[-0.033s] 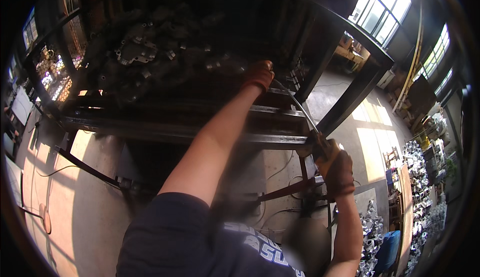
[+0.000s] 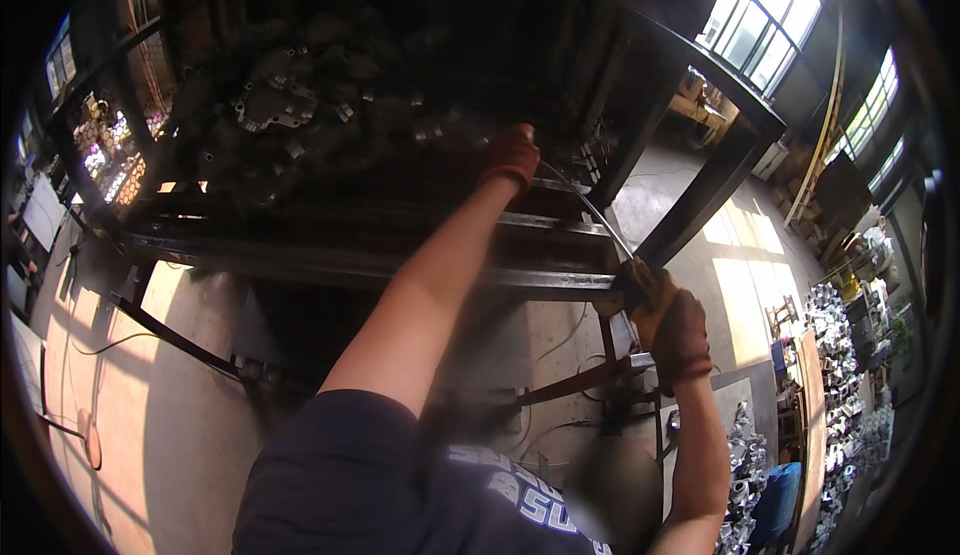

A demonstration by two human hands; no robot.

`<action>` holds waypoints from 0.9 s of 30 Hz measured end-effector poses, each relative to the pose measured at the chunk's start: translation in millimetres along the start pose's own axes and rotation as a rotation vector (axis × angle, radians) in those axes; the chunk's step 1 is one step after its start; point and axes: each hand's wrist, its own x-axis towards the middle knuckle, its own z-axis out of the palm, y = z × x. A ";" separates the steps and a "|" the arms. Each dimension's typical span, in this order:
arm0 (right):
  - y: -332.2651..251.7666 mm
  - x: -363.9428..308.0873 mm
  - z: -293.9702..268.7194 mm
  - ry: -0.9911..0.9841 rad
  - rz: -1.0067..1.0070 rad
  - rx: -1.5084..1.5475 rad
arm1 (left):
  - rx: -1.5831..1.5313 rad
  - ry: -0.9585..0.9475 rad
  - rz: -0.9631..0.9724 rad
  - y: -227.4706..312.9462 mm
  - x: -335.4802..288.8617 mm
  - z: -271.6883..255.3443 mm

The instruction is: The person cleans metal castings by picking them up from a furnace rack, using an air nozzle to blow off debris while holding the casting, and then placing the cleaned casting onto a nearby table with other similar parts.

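A thin, slightly bowed metal rod [image 2: 598, 213] slants between my two hands over the right end of a dark steel frame [image 2: 480, 280]. My left hand [image 2: 513, 155], in a reddish-brown work glove, reaches out to the far upper end of the rod and is closed around it. Nearer to me on the right, my right hand [image 2: 672, 323], gloved alike, grips the rod lower down. A short piece of the rod shows beneath that hand. Deep shadow hides what lies just beyond my left fingers.
Cast metal parts [image 2: 280, 103] lie heaped in the shadowed far left of the frame. A steel post [image 2: 705, 190] slants at the right. Piles of shiny metal parts [image 2: 842, 355] and a blue container [image 2: 777, 503] stand on the right floor. Cables [image 2: 110, 343] trail underneath.
My left hand has shifted slightly left, and my right hand slightly right. The rod looks a little more bowed, and a piece of it now shows below my right hand.
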 end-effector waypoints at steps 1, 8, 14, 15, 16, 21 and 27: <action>-0.5 10.5 -0.1 0.042 -0.074 -0.098 | 0.072 0.057 -0.135 3.7 -12.2 4.9; -37.9 70.4 30.9 0.180 -0.145 -0.180 | 0.272 0.310 -0.014 -84.8 -180.7 -137.7; -65.1 102.6 52.5 -0.038 0.101 -0.082 | 0.266 0.309 -0.251 -148.8 -243.6 -219.1; -62.0 105.8 55.9 -0.034 0.000 -0.050 | 0.282 0.275 -0.303 -147.7 -244.3 -219.7; -56.1 105.9 60.9 -0.075 0.000 -0.062 | 0.290 0.229 -0.348 -121.6 -240.3 -226.1; -70.1 110.9 67.4 -0.119 -0.151 -0.076 | 0.317 0.225 -0.355 -124.4 -240.6 -226.3; -97.9 104.5 66.4 -0.117 -0.093 -0.068 | 0.291 0.170 -0.402 -126.6 -240.3 -225.7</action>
